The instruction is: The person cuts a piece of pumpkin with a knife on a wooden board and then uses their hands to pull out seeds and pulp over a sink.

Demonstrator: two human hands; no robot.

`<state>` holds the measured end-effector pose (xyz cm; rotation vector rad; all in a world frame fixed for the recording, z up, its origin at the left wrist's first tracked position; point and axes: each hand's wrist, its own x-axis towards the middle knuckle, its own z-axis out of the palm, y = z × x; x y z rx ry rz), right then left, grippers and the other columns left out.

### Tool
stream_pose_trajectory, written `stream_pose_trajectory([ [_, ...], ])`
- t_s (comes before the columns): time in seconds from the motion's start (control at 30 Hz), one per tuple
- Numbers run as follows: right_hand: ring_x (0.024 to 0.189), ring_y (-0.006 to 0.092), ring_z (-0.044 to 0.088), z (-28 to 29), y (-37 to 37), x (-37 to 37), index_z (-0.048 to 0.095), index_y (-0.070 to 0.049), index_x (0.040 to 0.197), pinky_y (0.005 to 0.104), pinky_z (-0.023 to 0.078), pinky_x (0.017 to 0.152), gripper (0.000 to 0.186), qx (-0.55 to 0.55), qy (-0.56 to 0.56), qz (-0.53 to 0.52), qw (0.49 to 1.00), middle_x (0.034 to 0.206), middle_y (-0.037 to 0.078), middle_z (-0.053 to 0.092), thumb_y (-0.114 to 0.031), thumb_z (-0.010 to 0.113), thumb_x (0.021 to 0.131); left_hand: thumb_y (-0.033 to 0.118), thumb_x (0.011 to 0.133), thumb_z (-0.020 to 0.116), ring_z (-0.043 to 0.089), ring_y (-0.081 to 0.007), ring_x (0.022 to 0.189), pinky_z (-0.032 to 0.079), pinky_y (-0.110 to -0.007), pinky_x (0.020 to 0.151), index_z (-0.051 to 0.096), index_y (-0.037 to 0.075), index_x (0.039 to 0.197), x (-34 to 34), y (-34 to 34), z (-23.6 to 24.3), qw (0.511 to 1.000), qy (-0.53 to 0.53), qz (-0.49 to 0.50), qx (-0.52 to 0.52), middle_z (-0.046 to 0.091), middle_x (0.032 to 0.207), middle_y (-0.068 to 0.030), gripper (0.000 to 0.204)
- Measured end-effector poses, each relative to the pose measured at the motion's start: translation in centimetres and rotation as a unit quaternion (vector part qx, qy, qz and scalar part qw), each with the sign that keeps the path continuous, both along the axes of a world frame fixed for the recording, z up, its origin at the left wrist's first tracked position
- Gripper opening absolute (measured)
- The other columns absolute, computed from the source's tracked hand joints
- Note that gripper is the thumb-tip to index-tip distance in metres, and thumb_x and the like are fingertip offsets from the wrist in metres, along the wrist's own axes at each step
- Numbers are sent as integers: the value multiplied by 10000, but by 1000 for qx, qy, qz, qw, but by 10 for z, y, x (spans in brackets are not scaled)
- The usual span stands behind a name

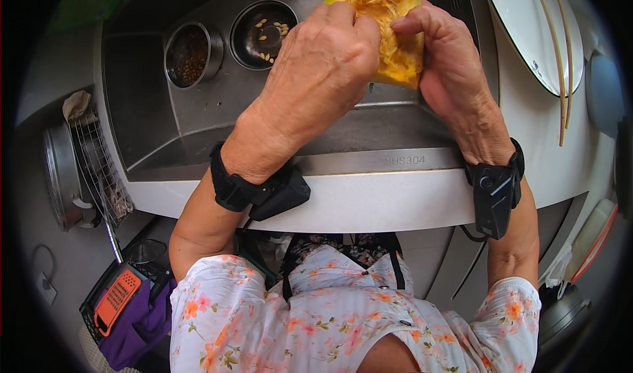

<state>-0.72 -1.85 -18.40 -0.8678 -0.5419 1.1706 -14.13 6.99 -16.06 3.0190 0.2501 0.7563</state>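
A cut piece of pumpkin [389,7] with a yellow-green rind and stringy orange pulp is held up over the sink, its hollow side facing me. My left hand [330,60] is closed at its left side with curled fingers, the fingertips hidden. From the right, my right hand [455,60] grips the piece, thumb bent over the pulp and the other fingers out of sight behind. Just left of my left hand, a round metal bowl [241,40] holds several pale seeds. Beside it, a second metal bowl [213,53] contains brownish liquid with seeds in it.
Both bowls stand in the steel sink [148,96]. On the right counter [527,129] lies a white oval platter [527,24], with a pair of wooden chopsticks [562,63] across its rim. At lower left are a wire rack [99,155], a metal pot [59,175] and an orange grater [119,297].
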Motion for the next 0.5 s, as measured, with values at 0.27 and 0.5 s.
stream_pose_trajectory([
  [0.27, 859, 141, 548, 0, 0, -1, 516, -9, 960, 277, 478, 816, 225, 2, -2, -7, 1000, 917, 62, 529, -119, 548, 766, 14, 707, 632, 578, -301, 712, 485, -368, 624, 571, 10, 898, 2, 0, 1, 999, 15, 15, -33, 559, 807, -147, 201],
  [0.5, 841, 140, 549, -1, 1, 0, 518, -5, 958, 273, 482, 804, 222, -5, 6, 0, 1000, 920, 63, 533, -116, 544, 768, 19, 705, 636, 573, -302, 698, 480, -370, 616, 573, 20, 899, 1, 2, 0, 998, 2, 3, -55, 551, 800, -142, 204],
])
